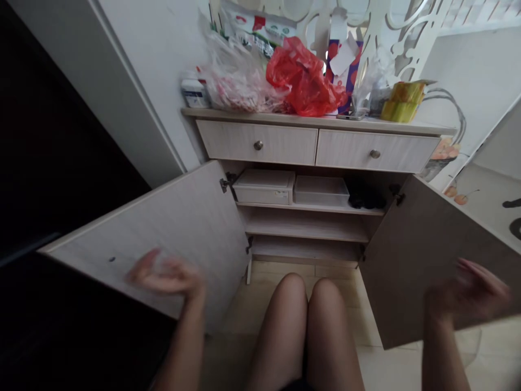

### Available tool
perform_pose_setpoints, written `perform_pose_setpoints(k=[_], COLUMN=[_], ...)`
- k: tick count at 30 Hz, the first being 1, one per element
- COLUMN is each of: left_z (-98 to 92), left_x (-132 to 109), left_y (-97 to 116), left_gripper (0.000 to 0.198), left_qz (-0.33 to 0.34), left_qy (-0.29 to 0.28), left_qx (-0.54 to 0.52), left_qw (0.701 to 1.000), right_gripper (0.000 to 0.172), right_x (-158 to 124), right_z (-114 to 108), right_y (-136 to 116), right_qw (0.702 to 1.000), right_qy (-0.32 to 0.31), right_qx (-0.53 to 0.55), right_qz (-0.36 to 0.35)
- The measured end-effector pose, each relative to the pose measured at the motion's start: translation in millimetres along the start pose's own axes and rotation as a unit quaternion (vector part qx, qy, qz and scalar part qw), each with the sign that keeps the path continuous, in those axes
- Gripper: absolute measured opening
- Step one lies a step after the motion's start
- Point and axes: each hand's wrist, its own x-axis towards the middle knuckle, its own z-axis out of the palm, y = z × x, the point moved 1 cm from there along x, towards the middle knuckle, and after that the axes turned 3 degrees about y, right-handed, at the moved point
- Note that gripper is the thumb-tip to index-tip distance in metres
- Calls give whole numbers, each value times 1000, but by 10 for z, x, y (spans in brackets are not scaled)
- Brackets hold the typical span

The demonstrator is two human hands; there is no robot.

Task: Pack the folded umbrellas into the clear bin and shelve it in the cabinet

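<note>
Both doors of a pale wood cabinet stand swung outward. In front of the inner face of the left door [187, 217] is my left hand [165, 276], blurred by motion, its fingers loosely apart and holding nothing. My right hand [468, 293] is in front of the right door [415, 255], also blurred, with fingers stretched out and nothing in them. Whether either hand touches its door I cannot tell. On the upper shelf inside sit a white drawer box [262, 187], a clear plastic bin [321, 190] and a dark bundle [366, 194].
Two closed drawers [256, 142] run beneath the cabinet top. On top are a red plastic bag [307, 81], a clear bag [240, 76], a white bottle [194, 92], a purple box [345, 68] and a yellow package [402, 101]. My knees [291, 293] are close before the shelves.
</note>
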Motion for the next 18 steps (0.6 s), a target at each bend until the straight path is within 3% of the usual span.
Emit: perform_pose_setpoints(k=[1,3,5,7,9,12,15,18], left_z=[263,889,1535,2081,2478,2799,2889,2840], left_x=[-172,-529,-880,-1178,-1394,-1569,-1612,-1566], left_y=[149,453,711,878,942,907,839,806], left_gripper=[35,35,27,19,16,19,27,29], left_qz=[42,107,156,203,246,282,294,306], left_qy=[-83,-280,-472,-589,-649,-682,-689,-696], left_qx=[-29,-77,-89,-88,-59,-7,4,3], left_qw=[995,951,863,777,717,675,662,649], right_gripper=[62,45,43,36,33,32,31,33], right_x=[-65,-153,-172,-138,-80,3,53,91], right_z=[266,907,1572,2143,2548,2845,2907,2833], right_y=[-185,-548,-795,-887,-860,-768,-749,-764], right_qw=[997,956,912,876,844,800,769,758], right_qy=[-29,-180,-291,-363,-414,-468,-492,-491], right_qx=[36,99,83,5,-99,-215,-251,-264], right_qz=[-68,-208,-278,-319,-328,-308,-320,-340])
